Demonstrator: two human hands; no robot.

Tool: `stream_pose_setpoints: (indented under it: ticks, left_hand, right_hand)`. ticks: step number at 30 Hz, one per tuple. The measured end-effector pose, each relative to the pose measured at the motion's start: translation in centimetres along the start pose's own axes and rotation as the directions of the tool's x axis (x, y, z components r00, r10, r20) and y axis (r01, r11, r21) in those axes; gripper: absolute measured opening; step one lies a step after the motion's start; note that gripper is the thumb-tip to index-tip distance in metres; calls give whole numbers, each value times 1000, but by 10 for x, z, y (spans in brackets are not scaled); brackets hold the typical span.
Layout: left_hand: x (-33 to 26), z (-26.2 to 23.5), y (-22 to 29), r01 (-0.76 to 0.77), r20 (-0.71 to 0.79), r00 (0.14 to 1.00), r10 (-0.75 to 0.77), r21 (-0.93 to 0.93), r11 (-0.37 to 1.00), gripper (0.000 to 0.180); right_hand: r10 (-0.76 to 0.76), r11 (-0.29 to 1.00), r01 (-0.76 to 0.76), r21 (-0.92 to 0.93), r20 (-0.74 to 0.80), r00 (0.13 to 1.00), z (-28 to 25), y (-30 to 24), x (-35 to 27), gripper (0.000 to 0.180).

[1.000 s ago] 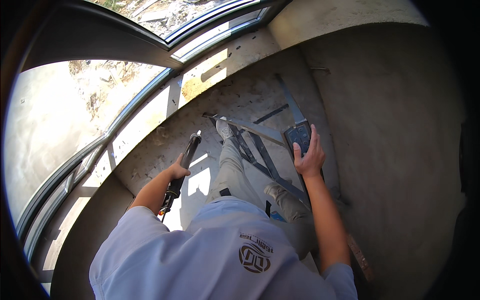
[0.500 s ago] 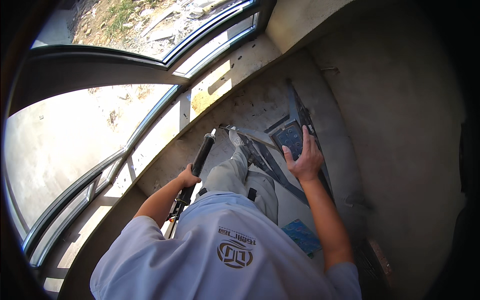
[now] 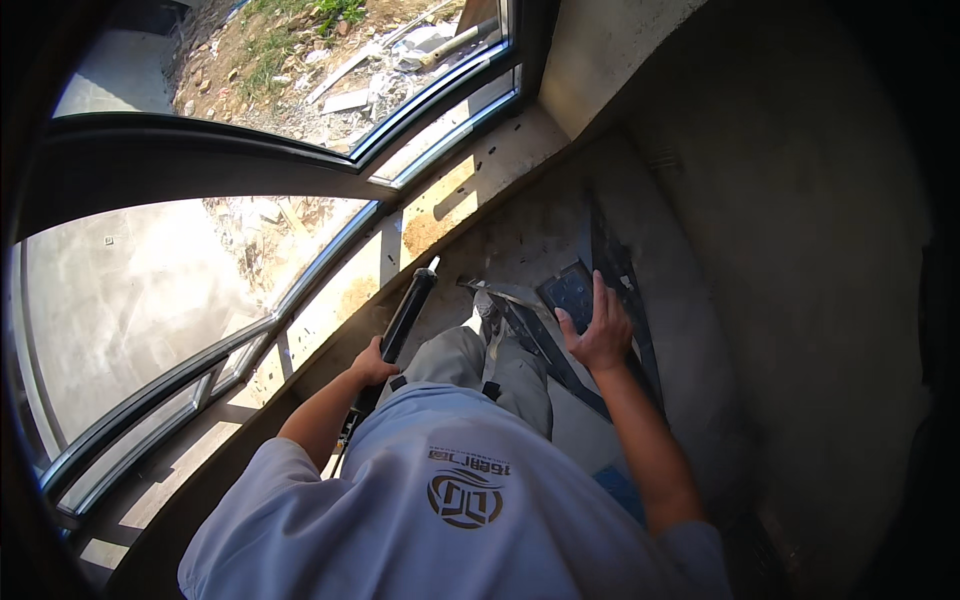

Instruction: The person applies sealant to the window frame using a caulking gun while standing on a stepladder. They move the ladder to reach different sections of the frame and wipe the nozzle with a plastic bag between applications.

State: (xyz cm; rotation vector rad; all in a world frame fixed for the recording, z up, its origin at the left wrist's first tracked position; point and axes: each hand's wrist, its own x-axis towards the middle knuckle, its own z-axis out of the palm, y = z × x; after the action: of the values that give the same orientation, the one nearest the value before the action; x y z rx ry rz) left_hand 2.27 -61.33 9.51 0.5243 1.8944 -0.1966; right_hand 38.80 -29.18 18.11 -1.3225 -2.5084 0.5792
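Plainly, the container here was the dark barrel (image 3: 409,314) of a caulking gun (image 3: 401,331); its wall hid the contents, and a pale nozzle (image 3: 434,265) stuck out of its upper end. The gun slanted up in front of the person's left side, its tip near the edge of the sunlit sill (image 3: 345,300).

A second earlier one leg had trailed behind the other; by this moment both trouser legs (image 3: 480,365) stood close together, leading toward the metal stepladder (image 3: 640,310). More of the rubble (image 3: 345,80) outside showed beyond the window frame (image 3: 200,150).

The left hand (image 3: 374,363) was wrapped firmly around the lower barrel. The right hand (image 3: 602,335) was open, thumb spread away from the raised fingers, just beside the stepladder's dark platform (image 3: 568,293); whether it touched the metal could not be told. A blue sheet (image 3: 618,488) showed partly beside the right forearm.
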Motion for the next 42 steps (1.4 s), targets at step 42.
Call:
stream_pose_setpoints:
  ticks: [42]
  left_hand:
    - [-183,-144,-49,-663,-788,591,170,-355,659,36]
  right_hand:
    - [38,995,-49,-85,-119,992,30,10,-14,64]
